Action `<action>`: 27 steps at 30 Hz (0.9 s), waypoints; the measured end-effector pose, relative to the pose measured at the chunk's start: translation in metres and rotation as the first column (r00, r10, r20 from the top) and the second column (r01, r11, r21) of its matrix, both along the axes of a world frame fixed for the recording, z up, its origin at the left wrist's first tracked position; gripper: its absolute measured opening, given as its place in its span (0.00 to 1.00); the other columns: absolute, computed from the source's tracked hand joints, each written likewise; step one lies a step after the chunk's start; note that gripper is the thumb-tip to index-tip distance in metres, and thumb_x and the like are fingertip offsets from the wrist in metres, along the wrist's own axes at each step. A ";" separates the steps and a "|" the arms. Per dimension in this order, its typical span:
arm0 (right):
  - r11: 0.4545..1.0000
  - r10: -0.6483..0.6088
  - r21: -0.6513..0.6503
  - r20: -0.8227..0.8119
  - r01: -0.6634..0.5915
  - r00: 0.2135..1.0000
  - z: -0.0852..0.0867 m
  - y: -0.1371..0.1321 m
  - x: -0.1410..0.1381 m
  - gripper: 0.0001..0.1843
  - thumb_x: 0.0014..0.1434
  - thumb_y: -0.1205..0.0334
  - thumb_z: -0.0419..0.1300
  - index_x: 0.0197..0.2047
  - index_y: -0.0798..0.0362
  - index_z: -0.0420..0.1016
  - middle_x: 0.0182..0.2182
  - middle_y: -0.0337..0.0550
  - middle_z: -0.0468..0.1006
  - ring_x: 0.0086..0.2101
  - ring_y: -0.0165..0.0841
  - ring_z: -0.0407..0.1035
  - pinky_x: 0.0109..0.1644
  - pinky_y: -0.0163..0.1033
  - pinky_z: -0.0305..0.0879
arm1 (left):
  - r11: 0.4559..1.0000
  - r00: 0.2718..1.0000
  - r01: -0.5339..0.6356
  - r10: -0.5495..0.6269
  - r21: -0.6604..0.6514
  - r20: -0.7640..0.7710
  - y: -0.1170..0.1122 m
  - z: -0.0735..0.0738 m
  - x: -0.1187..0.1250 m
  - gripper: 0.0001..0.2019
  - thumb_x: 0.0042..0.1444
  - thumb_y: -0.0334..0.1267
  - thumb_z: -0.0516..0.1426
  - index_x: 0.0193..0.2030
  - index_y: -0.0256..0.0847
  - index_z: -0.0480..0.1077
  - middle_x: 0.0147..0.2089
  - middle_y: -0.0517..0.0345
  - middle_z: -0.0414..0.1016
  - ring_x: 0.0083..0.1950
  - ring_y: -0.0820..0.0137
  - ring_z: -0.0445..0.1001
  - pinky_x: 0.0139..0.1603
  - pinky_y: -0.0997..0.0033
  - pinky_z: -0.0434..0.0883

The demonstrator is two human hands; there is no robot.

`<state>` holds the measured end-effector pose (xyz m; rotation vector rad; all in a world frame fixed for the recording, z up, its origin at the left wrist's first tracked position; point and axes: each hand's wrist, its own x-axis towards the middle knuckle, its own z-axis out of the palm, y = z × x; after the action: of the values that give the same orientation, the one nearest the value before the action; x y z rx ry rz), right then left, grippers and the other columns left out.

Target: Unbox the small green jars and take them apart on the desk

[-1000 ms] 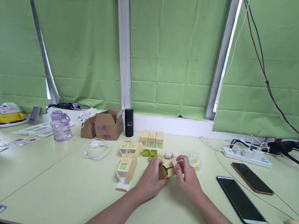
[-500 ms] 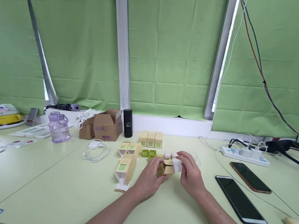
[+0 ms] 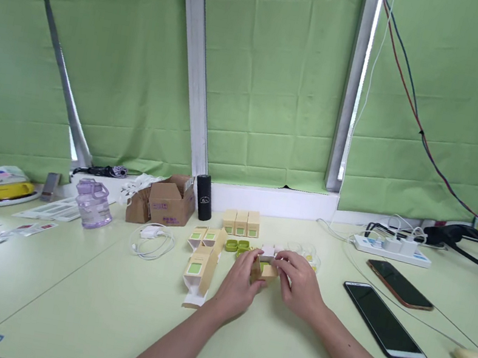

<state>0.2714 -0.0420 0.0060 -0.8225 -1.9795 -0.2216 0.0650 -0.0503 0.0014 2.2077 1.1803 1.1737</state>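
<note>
Held carton: small tan cardboard box with a green interior and a white flap (image 3: pixel 267 272), low over the pale green desk (image 3: pixel 81 311), between both hands, near mid-desk.

Left hand (image 3: pixel 239 284): grip closed round the carton's left side, thumb on the near side. Probably steadies the walls so the open top stays turned up and within reach of the other hand.

Right hand (image 3: pixel 300 283): fingers bent, thumb close to forefinger, tips at the carton's right edge. Grip nearly closed; cannot tell whether it pinches the card or only touches it. Seems placed to work the flaps while the left bears the weight.

Left of the hands: tan cartons with green squares and white flaps (image 3: pixel 202 262), grouped close, nearest one's flap hanging open toward the wearer; likely kept there for easy reach. Behind: three tan cartons in a tidy row (image 3: pixel 241 222), side by side, perhaps to keep them apart from the loose group.

Just beyond the left hand: olive-green square cups (image 3: pixel 231 245), touching or nearly so. Beyond the right: clear round plastic pieces (image 3: pixel 309 251), partly hidden.
</note>
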 end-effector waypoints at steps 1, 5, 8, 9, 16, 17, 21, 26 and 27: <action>1.000 0.010 -0.011 -0.017 -0.010 1.000 0.001 -0.001 0.000 0.14 0.62 0.75 0.52 0.44 0.50 0.75 0.44 0.49 0.77 0.43 0.41 0.72 0.45 0.47 0.68 | 1.000 1.000 0.002 -0.002 0.000 0.007 0.000 -0.001 0.000 0.33 0.58 0.31 0.62 0.69 0.50 0.58 0.66 0.48 0.65 0.67 0.55 0.65 0.68 0.46 0.65; 0.997 0.055 -0.051 -0.088 -0.059 0.995 0.005 -0.005 0.001 0.08 0.64 0.70 0.53 0.37 0.51 0.71 0.41 0.47 0.75 0.40 0.39 0.70 0.42 0.45 0.66 | 1.000 0.999 0.011 -0.011 -0.007 0.049 0.003 -0.005 0.001 0.33 0.57 0.28 0.61 0.68 0.51 0.59 0.66 0.49 0.65 0.66 0.56 0.65 0.67 0.46 0.66; 0.995 0.070 -0.068 -0.054 -0.073 0.996 0.006 -0.006 0.002 0.09 0.64 0.68 0.54 0.31 0.51 0.68 0.36 0.45 0.74 0.37 0.38 0.68 0.40 0.44 0.63 | 1.000 0.997 0.024 -0.022 -0.017 0.080 0.005 -0.007 0.002 0.33 0.57 0.26 0.59 0.68 0.51 0.59 0.66 0.48 0.64 0.66 0.57 0.65 0.67 0.46 0.66; 0.995 0.069 -0.075 -0.030 -0.071 0.997 0.006 -0.006 0.002 0.10 0.63 0.69 0.54 0.30 0.51 0.67 0.35 0.45 0.74 0.36 0.37 0.67 0.40 0.44 0.62 | 1.000 0.996 0.026 -0.025 -0.017 0.087 0.005 -0.007 0.002 0.33 0.56 0.26 0.59 0.68 0.50 0.59 0.65 0.48 0.64 0.66 0.57 0.65 0.67 0.46 0.66; 0.989 0.016 -0.147 0.088 -0.003 0.996 0.006 -0.009 -0.005 0.09 0.54 0.73 0.57 0.36 0.50 0.67 0.36 0.45 0.73 0.37 0.41 0.67 0.40 0.46 0.65 | 0.999 0.996 0.030 -0.029 -0.013 0.081 0.003 -0.006 0.002 0.34 0.55 0.24 0.57 0.67 0.49 0.59 0.64 0.48 0.64 0.65 0.58 0.66 0.67 0.47 0.67; 0.987 0.018 -0.162 0.071 -0.007 0.997 0.005 -0.010 -0.005 0.11 0.54 0.74 0.57 0.38 0.50 0.67 0.38 0.46 0.74 0.38 0.41 0.68 0.41 0.46 0.66 | 1.000 0.997 0.027 -0.026 -0.013 0.078 0.003 -0.005 0.002 0.34 0.54 0.24 0.57 0.67 0.49 0.59 0.64 0.48 0.65 0.65 0.58 0.66 0.67 0.47 0.67; 0.986 0.056 -0.158 -0.010 -0.056 0.998 0.002 -0.010 -0.008 0.17 0.55 0.75 0.56 0.46 0.49 0.69 0.46 0.49 0.74 0.45 0.44 0.71 0.46 0.49 0.71 | 0.999 0.999 -0.003 0.002 0.032 0.035 0.000 -0.001 0.002 0.34 0.54 0.24 0.58 0.67 0.48 0.60 0.64 0.48 0.66 0.66 0.56 0.65 0.67 0.48 0.65; 0.989 0.008 -0.148 -0.074 -0.019 0.997 -0.006 -0.005 -0.010 0.11 0.61 0.71 0.57 0.45 0.49 0.72 0.46 0.50 0.74 0.45 0.44 0.72 0.46 0.49 0.74 | 0.989 0.993 -0.077 0.088 0.127 -0.081 -0.004 0.005 0.001 0.32 0.55 0.27 0.60 0.66 0.50 0.60 0.63 0.50 0.67 0.66 0.56 0.64 0.64 0.50 0.68; 0.986 -0.001 -0.165 -0.080 -0.012 0.997 -0.007 -0.004 -0.010 0.10 0.62 0.69 0.57 0.45 0.49 0.73 0.46 0.50 0.74 0.45 0.44 0.72 0.46 0.50 0.74 | 0.986 0.989 -0.090 0.104 0.138 -0.104 -0.005 0.005 0.001 0.32 0.55 0.27 0.60 0.66 0.51 0.60 0.63 0.50 0.67 0.66 0.56 0.64 0.63 0.51 0.69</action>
<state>0.2609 -0.0457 -0.0012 -0.9173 -1.9433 -0.0210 0.0664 -0.0548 0.0067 2.3651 1.3022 1.2146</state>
